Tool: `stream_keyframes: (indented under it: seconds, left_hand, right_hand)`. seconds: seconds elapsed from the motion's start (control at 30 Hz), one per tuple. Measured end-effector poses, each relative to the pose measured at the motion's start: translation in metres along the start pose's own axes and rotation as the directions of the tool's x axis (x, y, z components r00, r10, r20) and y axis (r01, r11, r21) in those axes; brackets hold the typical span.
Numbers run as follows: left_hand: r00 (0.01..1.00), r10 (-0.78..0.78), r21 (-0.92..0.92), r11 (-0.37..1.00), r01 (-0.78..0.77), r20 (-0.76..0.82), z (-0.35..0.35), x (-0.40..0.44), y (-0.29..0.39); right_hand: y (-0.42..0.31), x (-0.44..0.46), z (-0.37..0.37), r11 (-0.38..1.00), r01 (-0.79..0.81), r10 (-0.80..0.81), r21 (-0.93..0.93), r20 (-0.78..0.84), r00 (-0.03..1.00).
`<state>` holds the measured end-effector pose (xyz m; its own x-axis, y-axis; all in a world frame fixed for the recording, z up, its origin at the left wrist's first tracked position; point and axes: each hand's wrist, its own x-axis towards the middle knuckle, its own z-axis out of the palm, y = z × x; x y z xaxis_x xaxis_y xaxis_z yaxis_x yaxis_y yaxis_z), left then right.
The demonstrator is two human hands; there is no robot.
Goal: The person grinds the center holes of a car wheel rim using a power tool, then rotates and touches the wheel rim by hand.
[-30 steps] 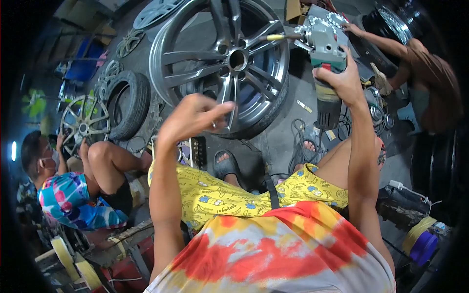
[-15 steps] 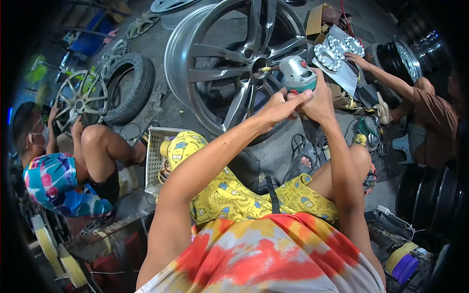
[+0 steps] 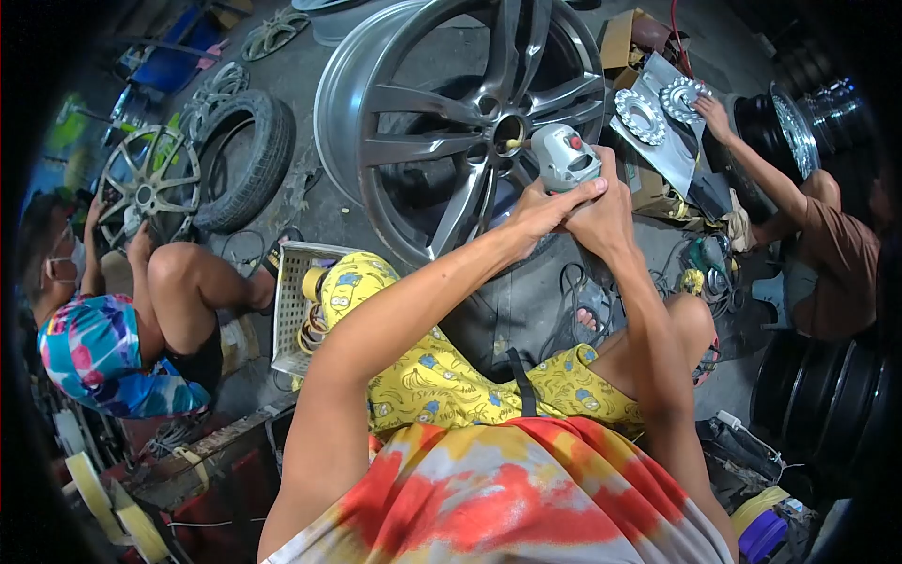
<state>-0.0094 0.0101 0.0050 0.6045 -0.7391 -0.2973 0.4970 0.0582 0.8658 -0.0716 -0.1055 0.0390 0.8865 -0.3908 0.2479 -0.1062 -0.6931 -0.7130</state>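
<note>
Both my hands are closed around a grey power grinder with a red button on its head. My left hand wraps it from the left, its thumb reaching across toward my right hand, which grips from the right. The grinder's thin yellowish bit points left into the centre hole of a large grey alloy wheel rim. Whether the bit touches the metal I cannot tell. The rim stands tilted in front of me, its spokes facing me. My fingers hide the lower part of the grinder body.
At left, a seated person holds another spoked wheel near a tire. At right, a co-worker's hand touches a silver ring piece on a board. A plastic basket sits by my leg; cords lie right.
The grinder has shifted slightly down and turned, its bit still by the centre hole. The co-worker's hand at right has moved right, and two rings show where three did.
</note>
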Motion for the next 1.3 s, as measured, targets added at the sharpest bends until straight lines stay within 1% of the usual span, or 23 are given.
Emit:
stream_keyframes:
  seconds: [0.07,0.2,0.3,0.43,0.5,0.53,0.6,0.73,0.8,0.93,1.0,1.03,1.1,1.23,1.3]
  left_hand:
    - [0.998,-0.021,0.004,1.000,0.021,-0.056,0.002,-0.003,-0.002]
    - [1.000,-0.011,-0.033,0.999,0.010,-0.024,0.003,0.000,0.001]
    - [1.000,0.008,-0.042,0.999,-0.007,0.016,0.001,0.000,0.003]
    - [1.000,0.025,-0.024,0.999,-0.025,0.002,0.002,-0.004,0.002]
    - [0.998,0.015,0.004,1.000,-0.015,-0.067,0.005,-0.008,0.004]
    - [0.998,0.014,0.008,1.000,-0.014,-0.062,0.006,-0.010,0.007]
    - [0.993,-0.018,0.042,0.999,0.023,-0.118,0.008,-0.013,0.010]
    - [0.995,-0.009,0.045,0.999,0.013,-0.095,0.008,-0.012,0.009]
    - [0.997,0.011,0.019,1.000,-0.010,-0.071,0.008,-0.010,0.007]
    - [0.998,0.020,0.018,1.000,-0.019,-0.055,0.006,-0.006,0.006]
    - [0.996,0.032,0.056,0.998,-0.027,-0.087,0.003,-0.003,0.005]
    - [0.996,0.030,0.059,0.998,-0.025,-0.084,0.003,-0.004,0.006]
    - [0.995,0.021,0.144,0.990,-0.007,-0.099,0.003,-0.007,0.010]
    - [0.998,0.004,0.125,0.992,0.005,-0.068,0.007,-0.011,0.015]
    - [0.994,0.027,0.085,0.996,-0.018,-0.105,0.009,-0.013,0.015]
  right_hand:
    - [-0.001,-0.003,-0.002,0.999,-0.016,0.015,0.045,0.016,1.000]
    - [0.000,-0.001,-0.001,0.995,-0.058,0.055,0.076,0.039,0.998]
    - [-0.001,-0.003,0.004,0.998,-0.021,0.022,0.059,-0.024,0.999]
    - [-0.001,-0.005,0.005,0.995,-0.022,0.024,0.097,-0.019,1.000]
    - [-0.002,-0.004,0.004,0.994,-0.079,0.076,0.072,0.038,0.996]
    - [-0.005,-0.005,0.004,0.994,-0.081,0.079,0.073,0.032,0.996]
    - [-0.009,-0.006,0.001,0.992,-0.115,0.113,0.058,0.050,0.992]
    - [-0.008,-0.004,-0.002,0.990,-0.129,0.126,0.060,0.052,0.991]
    - [-0.011,-0.004,-0.004,0.996,-0.076,0.075,0.037,0.023,0.997]
    - [-0.015,0.000,-0.007,0.995,-0.105,0.105,-0.001,0.029,0.994]
    - [-0.010,0.002,-0.005,0.990,-0.136,0.133,0.035,0.093,0.987]
    - [-0.008,0.003,-0.004,0.990,-0.139,0.135,0.036,0.090,0.987]
    - [-0.005,0.003,-0.003,0.989,-0.107,0.101,0.098,0.064,0.993]
    - [-0.009,0.002,-0.006,0.990,-0.123,0.119,0.075,0.054,0.991]
    - [-0.010,0.001,-0.003,0.989,-0.129,0.126,0.072,0.042,0.991]
